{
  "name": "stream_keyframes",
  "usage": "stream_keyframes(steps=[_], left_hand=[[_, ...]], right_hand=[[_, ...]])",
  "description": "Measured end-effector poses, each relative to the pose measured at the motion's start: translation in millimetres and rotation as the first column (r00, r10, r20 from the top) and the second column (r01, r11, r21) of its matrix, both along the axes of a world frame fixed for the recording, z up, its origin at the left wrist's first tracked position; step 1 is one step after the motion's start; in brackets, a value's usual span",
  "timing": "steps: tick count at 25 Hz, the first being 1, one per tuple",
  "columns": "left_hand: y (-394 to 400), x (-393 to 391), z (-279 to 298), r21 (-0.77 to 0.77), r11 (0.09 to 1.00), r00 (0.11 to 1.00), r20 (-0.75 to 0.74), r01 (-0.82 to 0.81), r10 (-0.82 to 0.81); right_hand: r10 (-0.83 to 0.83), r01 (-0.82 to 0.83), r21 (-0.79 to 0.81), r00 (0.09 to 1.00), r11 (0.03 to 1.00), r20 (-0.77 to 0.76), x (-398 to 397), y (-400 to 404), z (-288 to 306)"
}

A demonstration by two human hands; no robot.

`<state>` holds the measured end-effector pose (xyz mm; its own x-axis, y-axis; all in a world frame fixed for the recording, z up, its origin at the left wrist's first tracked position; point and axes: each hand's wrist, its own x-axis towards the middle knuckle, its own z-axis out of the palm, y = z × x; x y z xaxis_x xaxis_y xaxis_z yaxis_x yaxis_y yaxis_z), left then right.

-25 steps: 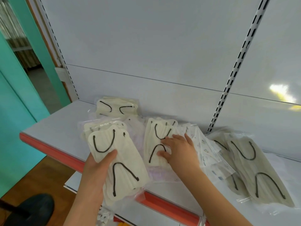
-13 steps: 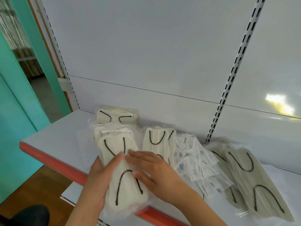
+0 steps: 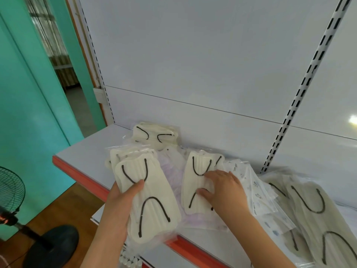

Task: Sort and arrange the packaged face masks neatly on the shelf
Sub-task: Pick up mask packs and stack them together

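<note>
My left hand (image 3: 119,206) grips a clear pack of cream masks with black ear loops (image 3: 152,198), thumb on top, held over the shelf's red front edge. My right hand (image 3: 224,192) rests on a second cream pack (image 3: 197,178) lying on the white shelf (image 3: 85,151); its thumb and fingers curl at the pack's right edge. Another cream pack (image 3: 154,134) lies at the back by the wall. Packs of white masks with blue print (image 3: 251,190) sit right of my right hand. Greyish packs with black loops (image 3: 309,207) lie at the far right.
A pale purple pack (image 3: 172,171) shows beneath the cream ones. The white back panel carries a slotted upright (image 3: 301,89). A lower shelf (image 3: 173,254) juts out below the red edge. A black standing fan (image 3: 11,192) and a teal wall (image 3: 29,105) are at the left.
My right hand left the pack in my left hand and moved right onto the cream pack on the shelf. The camera view shifted; my left hand keeps its pack.
</note>
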<state>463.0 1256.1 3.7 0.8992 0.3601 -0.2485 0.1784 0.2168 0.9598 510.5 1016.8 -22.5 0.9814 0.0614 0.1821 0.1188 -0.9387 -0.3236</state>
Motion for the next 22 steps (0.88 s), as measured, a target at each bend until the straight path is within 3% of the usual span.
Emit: stream_keyframes(steps=[3,7,8,10,11,12,14,16,18,20,22], left_hand=[[-8,-8,-1,-0.009,1.000,1.000,-0.004,-0.015,0.015],[-19,-21,1,0.031,0.998,0.999,-0.028,-0.046,0.047],[-21,-24,0,0.039,0.997,0.997,-0.039,-0.064,0.065],[-31,-31,2,0.053,0.995,0.993,-0.070,-0.090,0.093],[-38,-34,5,0.046,0.995,0.992,-0.087,-0.092,0.096],[-44,-37,6,-0.028,0.997,0.993,-0.103,-0.066,0.063],[-60,-44,12,-0.210,0.976,0.989,-0.129,0.048,-0.076],[-67,-50,13,-0.200,0.977,0.989,-0.107,0.078,-0.101],[-62,-52,11,-0.117,0.992,0.988,-0.150,-0.045,0.027],[-49,-56,6,-0.127,0.983,0.981,-0.160,-0.133,0.112],[-43,-63,7,-0.121,0.977,0.977,-0.140,-0.175,0.158]], right_hand=[[0.056,-0.063,-0.080,0.995,0.995,-0.086,-8,3,-4],[0.002,-0.002,-0.061,1.000,0.998,0.010,-18,7,7],[-0.025,0.025,0.009,0.998,1.000,0.050,-21,6,6],[-0.103,0.029,0.312,0.969,0.950,0.224,-30,2,6],[-0.131,-0.029,0.453,0.939,0.891,0.318,-38,2,11],[-0.077,-0.113,0.481,0.930,0.869,0.359,-46,4,17],[0.290,-0.385,0.353,0.911,0.853,0.294,-68,12,26],[0.551,-0.552,0.338,0.828,0.763,0.108,-78,13,33],[0.469,-0.458,0.403,0.880,0.792,0.078,-57,4,33],[0.313,-0.314,0.165,0.949,0.935,0.028,-24,-9,21],[0.266,-0.280,-0.104,0.955,0.954,-0.131,-5,-14,12]])
